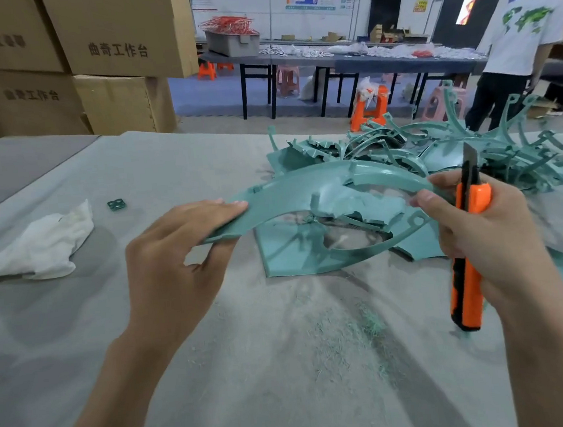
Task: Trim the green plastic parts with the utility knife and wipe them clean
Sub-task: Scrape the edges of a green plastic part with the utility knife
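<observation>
Pinching the left end of a curved green part (305, 187), the left hand (174, 258) had its fingers laid along the top and its thumb underneath. The right hand (494, 227) steadied the part's right end with its fingertips while its curled fingers gripped an orange knife (467, 298), blade pointing up. The part was raised above the grey table (151, 380), just near of a pile of green parts (494, 148) at far right. Green shavings (340, 338) lay scattered near the hands. A crumpled white cloth (39, 247) rested at left, a small green piece (116, 204) just beyond it.
</observation>
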Motion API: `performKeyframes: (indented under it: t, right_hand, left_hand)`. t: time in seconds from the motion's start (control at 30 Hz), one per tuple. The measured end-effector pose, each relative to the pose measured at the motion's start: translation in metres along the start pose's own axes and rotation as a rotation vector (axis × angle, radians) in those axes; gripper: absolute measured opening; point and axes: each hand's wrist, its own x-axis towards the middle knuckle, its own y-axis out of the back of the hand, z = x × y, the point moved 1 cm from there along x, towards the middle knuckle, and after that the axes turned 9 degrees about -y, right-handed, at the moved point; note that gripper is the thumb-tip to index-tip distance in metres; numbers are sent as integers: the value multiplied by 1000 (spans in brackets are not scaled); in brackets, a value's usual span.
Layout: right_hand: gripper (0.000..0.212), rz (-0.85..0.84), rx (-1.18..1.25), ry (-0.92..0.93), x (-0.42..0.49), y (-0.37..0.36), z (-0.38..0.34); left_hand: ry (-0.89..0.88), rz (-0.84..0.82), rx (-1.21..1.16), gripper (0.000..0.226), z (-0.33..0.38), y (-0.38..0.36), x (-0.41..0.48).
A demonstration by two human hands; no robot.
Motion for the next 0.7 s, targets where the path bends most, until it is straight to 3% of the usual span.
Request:
performKeyframes:
  t: [0.13, 0.3, 0.33, 0.47, 0.57, 0.63, 0.7]
  right_hand:
    - [10, 124, -358, 192, -3, -8, -2]
    - [2, 33, -588, 325, -14, -33, -5]
    - [3, -3, -594, 336, -16, -36, -5]
    - [9, -13, -561, 386, -18, -38, -5]
    - [16, 47, -491, 394, -21, -40, -7]
    - [17, 69, -463, 381, -22, -44, -6]
    - [18, 99, -453, 378, -23, -49, -4]
  left_hand:
    - [142, 181, -287, 7, 13, 5, 9]
    - [498, 423, -588, 9, 26, 7, 18]
    - [596, 438, -662, 19, 22, 7, 19]
    - [839, 330, -1127, 81, 2, 12, 16]
    - [895, 268, -1444, 64, 9, 0, 10]
    - [883, 98, -1454, 46, 20, -15, 6]
    - [831, -43, -1332, 65, 29, -29, 2]
